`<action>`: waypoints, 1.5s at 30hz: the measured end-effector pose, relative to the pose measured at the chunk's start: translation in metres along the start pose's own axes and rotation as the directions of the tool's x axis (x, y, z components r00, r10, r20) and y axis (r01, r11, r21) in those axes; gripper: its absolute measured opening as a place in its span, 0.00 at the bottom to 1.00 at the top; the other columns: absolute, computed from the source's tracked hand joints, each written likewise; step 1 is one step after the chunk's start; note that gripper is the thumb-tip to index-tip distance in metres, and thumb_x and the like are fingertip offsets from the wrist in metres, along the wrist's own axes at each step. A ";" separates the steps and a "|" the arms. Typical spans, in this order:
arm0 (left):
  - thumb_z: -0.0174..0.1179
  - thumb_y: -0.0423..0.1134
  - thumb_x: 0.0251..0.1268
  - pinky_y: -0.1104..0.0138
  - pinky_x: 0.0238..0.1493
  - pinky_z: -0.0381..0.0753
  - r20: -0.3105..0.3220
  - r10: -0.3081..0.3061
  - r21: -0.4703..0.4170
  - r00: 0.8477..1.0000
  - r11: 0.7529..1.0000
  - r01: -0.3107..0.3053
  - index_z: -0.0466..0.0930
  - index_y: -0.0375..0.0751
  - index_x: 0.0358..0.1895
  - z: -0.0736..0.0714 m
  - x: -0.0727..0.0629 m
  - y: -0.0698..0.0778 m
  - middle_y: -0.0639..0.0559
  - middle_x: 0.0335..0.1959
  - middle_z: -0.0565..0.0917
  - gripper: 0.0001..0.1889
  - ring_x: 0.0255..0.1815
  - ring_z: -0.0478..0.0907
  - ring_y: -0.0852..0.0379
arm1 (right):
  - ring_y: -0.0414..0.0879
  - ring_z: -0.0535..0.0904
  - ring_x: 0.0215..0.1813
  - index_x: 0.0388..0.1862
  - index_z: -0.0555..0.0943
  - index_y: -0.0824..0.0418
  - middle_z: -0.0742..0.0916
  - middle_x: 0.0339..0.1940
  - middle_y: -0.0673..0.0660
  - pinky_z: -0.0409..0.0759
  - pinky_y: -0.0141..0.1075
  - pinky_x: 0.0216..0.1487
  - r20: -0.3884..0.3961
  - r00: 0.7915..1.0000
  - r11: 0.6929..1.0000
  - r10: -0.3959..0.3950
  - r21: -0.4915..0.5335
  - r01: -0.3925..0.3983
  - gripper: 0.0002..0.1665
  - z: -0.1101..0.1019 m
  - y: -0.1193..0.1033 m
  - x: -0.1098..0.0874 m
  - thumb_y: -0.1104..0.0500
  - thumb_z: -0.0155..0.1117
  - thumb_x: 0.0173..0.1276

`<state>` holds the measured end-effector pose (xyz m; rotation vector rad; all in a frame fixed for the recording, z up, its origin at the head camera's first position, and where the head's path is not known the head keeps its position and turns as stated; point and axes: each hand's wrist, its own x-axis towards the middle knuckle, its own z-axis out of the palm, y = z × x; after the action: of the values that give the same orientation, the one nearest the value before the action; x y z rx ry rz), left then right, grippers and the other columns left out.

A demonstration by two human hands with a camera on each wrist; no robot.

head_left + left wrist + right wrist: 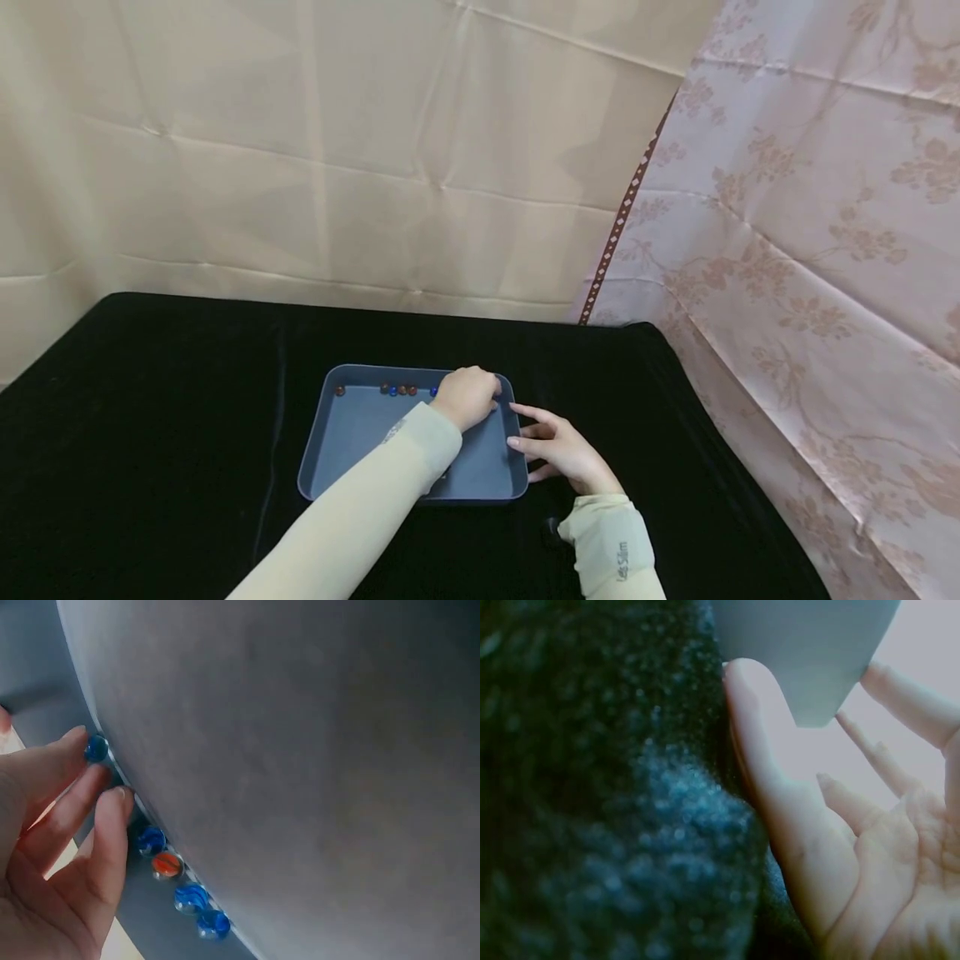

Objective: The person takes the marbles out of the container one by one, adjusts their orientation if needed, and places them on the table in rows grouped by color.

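A blue-grey rectangular tray [480, 468] lies on the black cloth. My left hand [467, 395] reaches over it to the far right corner. In the left wrist view, the curled fingers of that hand [60, 817] have a blue glass marble [95, 748] at the thumb and finger tips, close against the tray wall. Several marbles line the same wall, among them an orange one [167, 865] and a blue swirled one [191, 898]. At the tray's right side, my right hand [566, 452] is spread, with its fingertips at the rim [814, 712].
More marbles stand along the tray's far wall, including a brown one [340, 390] at the left corner and a small cluster [402, 389]. Black cloth [150, 450] covers the table. A beige curtain [360, 167] hangs behind, a floral one [810, 250] on the right.
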<state>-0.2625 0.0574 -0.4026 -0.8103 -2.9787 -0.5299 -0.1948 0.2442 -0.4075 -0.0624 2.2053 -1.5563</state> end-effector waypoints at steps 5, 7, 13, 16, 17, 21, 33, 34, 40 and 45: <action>0.65 0.42 0.66 0.64 0.35 0.83 -0.004 0.008 0.088 1.000 0.996 -0.007 0.89 0.49 0.43 0.001 0.000 0.004 0.53 0.38 0.90 0.07 0.30 0.81 0.59 | 0.49 0.86 0.45 0.77 0.62 0.55 0.80 0.59 0.68 0.87 0.46 0.42 0.006 1.000 1.000 -0.003 -0.002 0.003 0.39 -0.001 0.000 0.000 0.52 0.64 0.71; 0.64 0.42 0.67 0.65 0.33 0.83 0.001 0.016 0.131 1.000 0.991 -0.015 0.89 0.49 0.43 0.001 0.000 0.006 0.53 0.36 0.89 0.07 0.28 0.79 0.59 | 0.49 0.85 0.45 0.77 0.62 0.54 0.80 0.59 0.67 0.86 0.46 0.43 0.008 1.000 1.000 -0.002 -0.002 0.002 0.39 -0.001 -0.001 0.001 0.52 0.64 0.71; 0.61 0.40 0.70 0.64 0.34 0.85 0.018 0.031 0.210 0.999 0.977 -0.034 0.88 0.48 0.44 0.003 -0.002 0.011 0.52 0.34 0.88 0.07 0.25 0.77 0.59 | 0.49 0.85 0.45 0.77 0.63 0.54 0.79 0.59 0.67 0.86 0.46 0.43 -0.001 1.000 1.000 0.007 -0.002 -0.007 0.38 -0.001 0.000 0.001 0.53 0.64 0.71; 0.61 0.41 0.70 0.65 0.30 0.83 0.008 0.016 0.198 1.000 0.980 -0.017 0.88 0.47 0.43 0.005 -0.002 0.011 0.52 0.31 0.87 0.07 0.23 0.76 0.59 | 0.49 0.85 0.44 0.76 0.63 0.54 0.80 0.58 0.67 0.87 0.46 0.42 -0.011 1.000 1.000 0.010 -0.004 -0.010 0.38 -0.001 0.000 0.000 0.53 0.64 0.71; 0.61 0.41 0.70 0.66 0.29 0.82 0.005 0.010 0.193 1.000 0.981 -0.011 0.88 0.47 0.42 0.005 -0.002 0.011 0.52 0.30 0.86 0.07 0.22 0.75 0.59 | 0.49 0.85 0.43 0.76 0.63 0.54 0.80 0.58 0.67 0.87 0.46 0.42 -0.012 1.000 1.000 0.009 -0.004 -0.009 0.38 -0.001 0.000 0.000 0.53 0.64 0.70; 0.62 0.41 0.69 0.68 0.24 0.76 -0.005 -0.009 0.183 1.000 0.983 0.010 0.88 0.47 0.41 0.006 0.000 0.009 0.53 0.26 0.84 0.07 0.20 0.73 0.60 | 0.49 0.85 0.43 0.76 0.63 0.55 0.80 0.57 0.67 0.87 0.46 0.41 -0.012 1.000 1.000 0.002 -0.006 -0.002 0.38 0.000 0.000 0.001 0.53 0.65 0.70; 0.62 0.45 0.69 0.67 0.23 0.76 -0.038 -0.032 0.097 0.999 0.995 0.036 0.89 0.49 0.40 -0.004 -0.002 0.018 0.56 0.26 0.86 0.08 0.19 0.74 0.62 | 0.49 0.86 0.42 0.76 0.64 0.56 0.80 0.56 0.68 0.87 0.46 0.41 -0.010 1.000 1.000 -0.010 0.013 0.010 0.39 0.001 0.001 0.001 0.52 0.66 0.69; 0.61 0.44 0.69 0.68 0.22 0.75 -0.049 -0.028 0.098 0.998 0.995 0.033 0.89 0.48 0.39 -0.006 -0.003 0.020 0.56 0.24 0.86 0.08 0.18 0.74 0.62 | 0.49 0.86 0.42 0.76 0.63 0.55 0.80 0.56 0.67 0.87 0.46 0.41 -0.011 1.000 1.000 -0.009 0.010 0.009 0.39 0.000 0.001 0.000 0.52 0.66 0.70; 0.62 0.43 0.69 0.70 0.19 0.71 -0.073 -0.038 0.073 0.997 0.996 0.043 0.88 0.46 0.40 -0.020 -0.014 0.024 0.55 0.22 0.84 0.07 0.17 0.72 0.61 | 0.49 0.85 0.43 0.77 0.63 0.54 0.80 0.58 0.67 0.87 0.47 0.42 -0.008 1.000 1.000 0.003 0.004 -0.003 0.38 0.000 -0.001 0.001 0.52 0.64 0.71; 0.64 0.43 0.67 0.72 0.17 0.68 -0.083 -0.049 0.025 0.995 0.998 0.051 0.87 0.44 0.42 -0.031 -0.023 0.024 0.55 0.21 0.82 0.08 0.16 0.72 0.62 | 0.49 0.86 0.43 0.77 0.62 0.55 0.80 0.57 0.67 0.87 0.47 0.42 -0.008 1.000 1.000 0.003 0.014 -0.002 0.39 0.002 0.001 0.001 0.53 0.64 0.71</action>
<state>-0.2329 0.0552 -0.3684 -0.6959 -2.9312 -0.5096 -0.1945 0.2429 -0.4090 -0.0491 2.2000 -1.5728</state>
